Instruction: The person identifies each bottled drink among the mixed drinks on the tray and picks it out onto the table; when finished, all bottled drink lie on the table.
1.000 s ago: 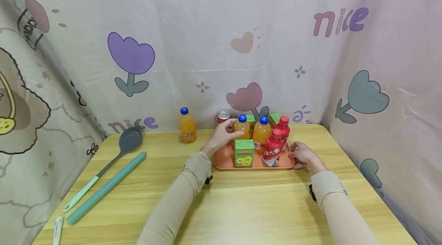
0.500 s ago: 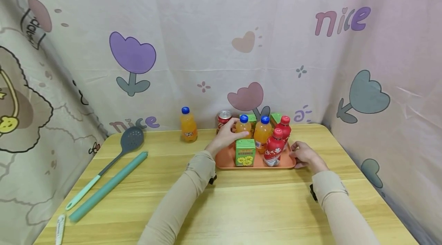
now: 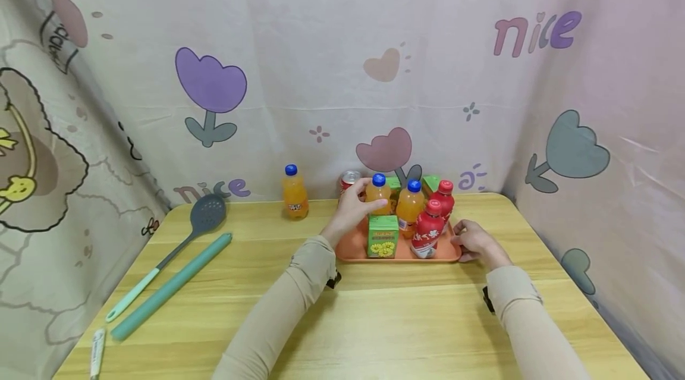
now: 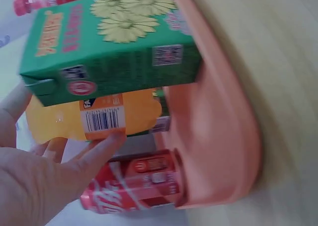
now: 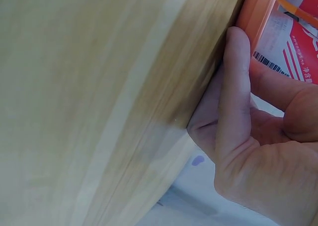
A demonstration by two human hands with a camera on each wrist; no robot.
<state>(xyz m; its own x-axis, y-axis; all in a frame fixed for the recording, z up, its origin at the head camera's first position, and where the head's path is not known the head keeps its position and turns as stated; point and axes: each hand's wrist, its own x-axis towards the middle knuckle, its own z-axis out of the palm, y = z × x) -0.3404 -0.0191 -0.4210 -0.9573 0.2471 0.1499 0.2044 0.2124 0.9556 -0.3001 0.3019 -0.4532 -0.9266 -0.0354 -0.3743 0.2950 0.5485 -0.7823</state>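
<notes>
My left hand point(image 3: 350, 212) grips an orange soda bottle point(image 3: 379, 192) with a blue cap, thumb on one side and fingers on the other. The bottle is upright above the left part of the orange tray point(image 3: 350, 247). In the left wrist view, a green drink carton point(image 4: 114, 47) and a red soda can point(image 4: 136, 181) flank that bottle point(image 4: 59, 119). My right hand point(image 3: 475, 241) pinches the tray's right rim. Beside it are two red bottles point(image 3: 428, 230), and a second orange soda bottle point(image 3: 409, 210) stands between them and the held one.
Another orange soda bottle point(image 3: 295, 195) stands on the table left of the tray. A slotted skimmer point(image 3: 207, 213), a green rod point(image 3: 173, 285) and a small white stick-like object point(image 3: 97, 351) lie at the left. More green cartons point(image 3: 430, 184) stand at the tray's back, near the curtain.
The bottle in my left hand has risen slightly against its neighbours. My right hand stays on the tray rim. The head view has shifted a little.
</notes>
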